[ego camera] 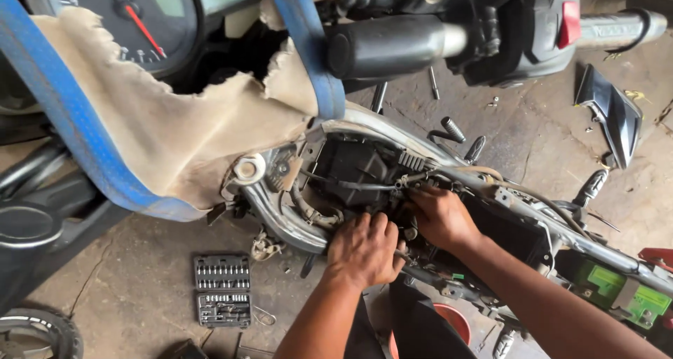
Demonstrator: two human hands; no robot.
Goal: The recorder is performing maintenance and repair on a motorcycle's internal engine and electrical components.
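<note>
A stripped motorcycle frame [287, 222] lies below me with its silver tubes bare. A black box-shaped housing [350, 166] sits inside the frame, with cables running across it. My left hand [364, 247] is curled with its knuckles up, pressed against the frame just below that housing. My right hand [440, 215] reaches in beside it, fingers tucked among the cables and parts at the housing's right edge. What the fingers hold is hidden.
A handlebar [392, 43] with a black grip and a red switch, a gauge [133, 15] and a torn tan cloth with blue trim [161, 127] hang close above. An open socket set [222, 290] lies on the concrete floor. A green battery [624, 296] sits right; a tyre [38, 331] lower left.
</note>
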